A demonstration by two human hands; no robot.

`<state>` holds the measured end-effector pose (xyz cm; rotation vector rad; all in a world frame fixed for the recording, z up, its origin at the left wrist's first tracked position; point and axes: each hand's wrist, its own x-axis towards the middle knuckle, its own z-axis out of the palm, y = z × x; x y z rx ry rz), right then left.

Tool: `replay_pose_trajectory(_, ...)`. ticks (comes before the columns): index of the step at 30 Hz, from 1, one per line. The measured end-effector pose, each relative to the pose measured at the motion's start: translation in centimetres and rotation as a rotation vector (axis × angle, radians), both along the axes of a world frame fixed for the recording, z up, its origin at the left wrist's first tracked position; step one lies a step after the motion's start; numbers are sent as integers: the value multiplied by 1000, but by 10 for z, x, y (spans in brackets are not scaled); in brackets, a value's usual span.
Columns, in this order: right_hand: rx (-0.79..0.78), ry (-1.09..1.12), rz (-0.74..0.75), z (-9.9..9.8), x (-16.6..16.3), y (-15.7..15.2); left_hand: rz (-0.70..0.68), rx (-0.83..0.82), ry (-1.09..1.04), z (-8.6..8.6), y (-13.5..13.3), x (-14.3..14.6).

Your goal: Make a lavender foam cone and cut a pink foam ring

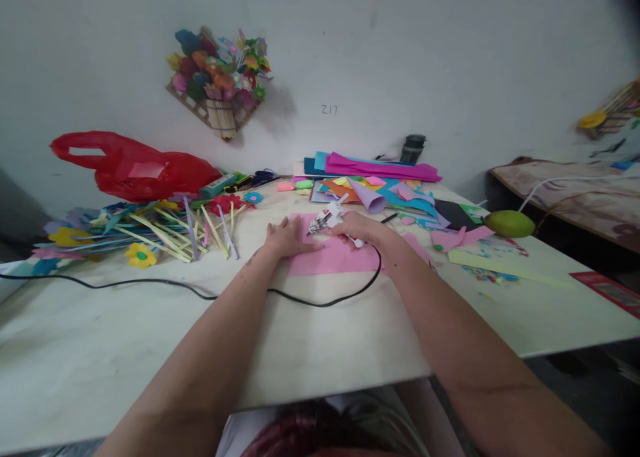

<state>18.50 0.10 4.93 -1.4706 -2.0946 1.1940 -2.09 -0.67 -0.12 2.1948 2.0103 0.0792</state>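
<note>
Pale counter [310,350], centre frame: right hand [357,227] grasps glue gun [325,221], nozzle pointing left over pink sheet [325,262]; left hand [286,239] just beside nozzle, splayed on sheet, grasping nothing.

1 head-worn view, facing forward, down over table [125,337]

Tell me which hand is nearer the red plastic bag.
Left. The left hand is on pink paper, right of the bag; the right hand, holding a white tool, is farther right.
</note>
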Motion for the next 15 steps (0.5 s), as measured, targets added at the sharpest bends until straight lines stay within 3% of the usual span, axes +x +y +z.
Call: replay_pose_trajectory(15, -1, 126, -61, -3, 3, 1, -39, -58, 19, 5, -3, -3)
